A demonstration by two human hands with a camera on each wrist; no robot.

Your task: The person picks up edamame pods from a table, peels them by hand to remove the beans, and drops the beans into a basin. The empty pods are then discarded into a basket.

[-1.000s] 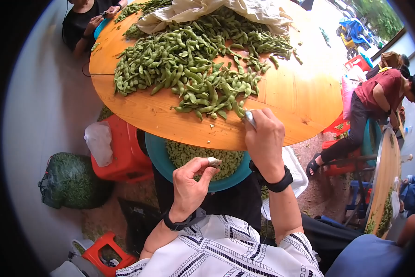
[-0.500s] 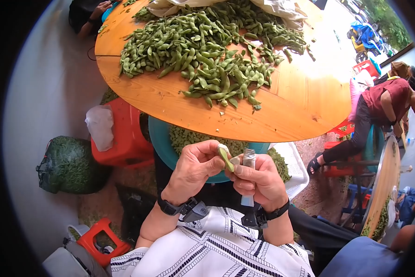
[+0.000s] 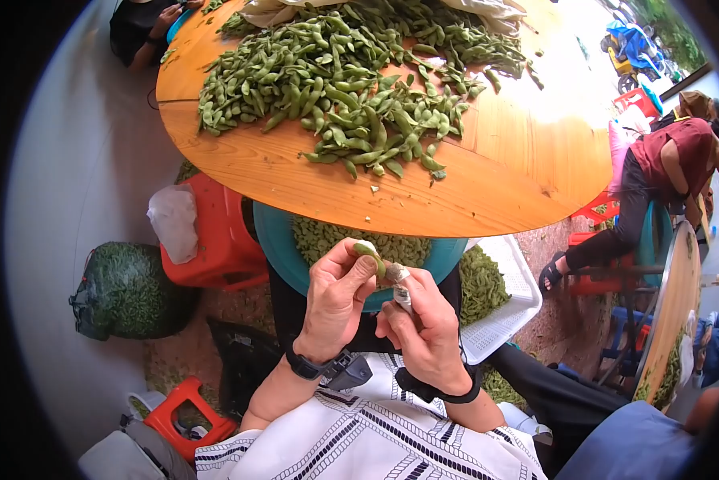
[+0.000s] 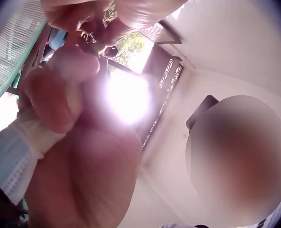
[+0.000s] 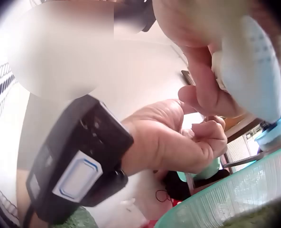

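The round wooden table [image 3: 487, 184] fills the upper part of your head view. A big heap of green pods [image 3: 335, 88] covers its far and middle part and thins out toward the near edge. Under this near edge sits a teal basin [image 3: 273, 248] filled with shelled beans. Just beside it, on your right, stands a white basket [image 3: 519, 300] with more green in it. Both your hands are over the basin, close together. Your left hand [image 3: 335, 300] has its thumb and curled fingers pinched narrow around one pod [image 3: 371, 256] — this is the pod in work. Its long axis slants from your left thumb down toward your right hand [image 3: 423, 332], so the free end points at the right fingertips; whether they touch it I cannot tell. The right fingers are curled around a small silvery tool [image 3: 405, 299], which stands upright in the fist. So the left hand carries the pod and the right one only meets its end — the wrist views are too near and blurred to add more
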